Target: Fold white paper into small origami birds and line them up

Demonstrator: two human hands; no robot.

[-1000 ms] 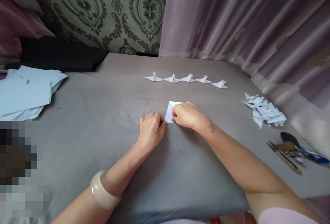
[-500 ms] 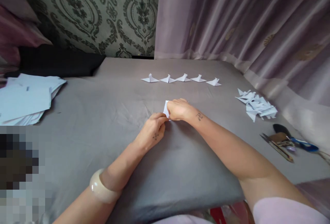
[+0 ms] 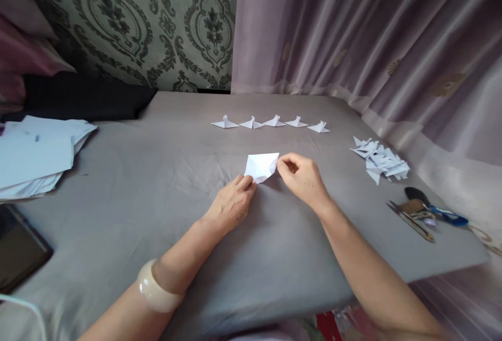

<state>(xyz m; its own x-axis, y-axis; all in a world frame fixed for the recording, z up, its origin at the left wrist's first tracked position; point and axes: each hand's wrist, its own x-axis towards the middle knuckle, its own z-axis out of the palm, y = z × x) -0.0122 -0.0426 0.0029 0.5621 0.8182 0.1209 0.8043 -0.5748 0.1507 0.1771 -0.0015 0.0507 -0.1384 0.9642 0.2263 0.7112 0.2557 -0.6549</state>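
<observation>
A small white sheet of folded paper (image 3: 262,164) lies on the grey cloth in front of me, its right corner and lower edge lifted along creases. My left hand (image 3: 234,200) grips its lower left edge between thumb and fingers. At its right corner, my right hand (image 3: 301,176) is closed in a pinch by the paper's edge. Beyond the hands stands a row of several folded paper birds (image 3: 274,121). The tips of both thumbs are partly hidden.
At the left lies a stack of white paper (image 3: 35,152), with a dark tablet-like device (image 3: 21,247) nearer me. To the right are a heap of folded paper pieces (image 3: 382,160), a pair of tweezers or snips (image 3: 411,222) and a blue-handled tool (image 3: 449,216).
My right hand has moved right from over the paper to its right corner. The paper has opened out and shows more of its face. My left hand stays at the lower left edge.
</observation>
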